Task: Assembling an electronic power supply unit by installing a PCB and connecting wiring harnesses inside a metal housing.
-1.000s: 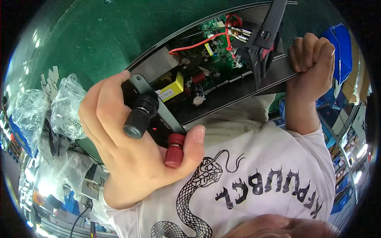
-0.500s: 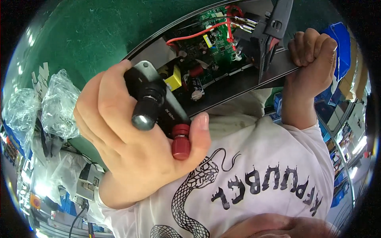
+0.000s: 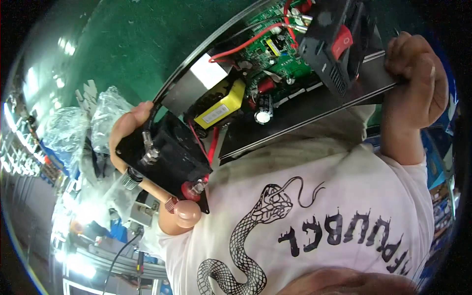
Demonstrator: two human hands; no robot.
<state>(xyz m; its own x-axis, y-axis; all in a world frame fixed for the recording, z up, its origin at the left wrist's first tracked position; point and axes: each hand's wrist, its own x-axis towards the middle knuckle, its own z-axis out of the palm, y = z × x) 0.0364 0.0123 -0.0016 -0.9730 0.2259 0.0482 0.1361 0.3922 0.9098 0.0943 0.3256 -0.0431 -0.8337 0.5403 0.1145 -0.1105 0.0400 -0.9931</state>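
An open black metal case (image 3: 300, 114) is held up aslant in front of me, with a green circuit board (image 3: 295, 69) inside. My left hand (image 3: 124, 140) grips a black end panel (image 3: 129, 150) by its edges, thumb at the near corner. That panel's inner side shows a dark fan (image 3: 172, 142) and metal studs; a red terminal knob (image 3: 171, 205) peeps out behind it. At the case's right end, my right hand (image 3: 418, 83) is closed round the wall, its fingertips partly hidden. Beside it, a second end panel (image 3: 322, 54) with a red rocker switch (image 3: 341, 42) tilts loose from the case.
Red wires (image 3: 246, 45) run from the board towards the switch panel. A yellow-wrapped transformer (image 3: 221, 109) sits near the case's left end. Clear plastic bags (image 3: 110, 115) lie at the left on the green work surface (image 3: 123, 54). A black cable (image 3: 120, 258) hangs at lower left.
The left panel has been turned from its knob side to its fan side and swung away from the case. The case and my right hand have shifted right; the switch panel's red rocker now shows.
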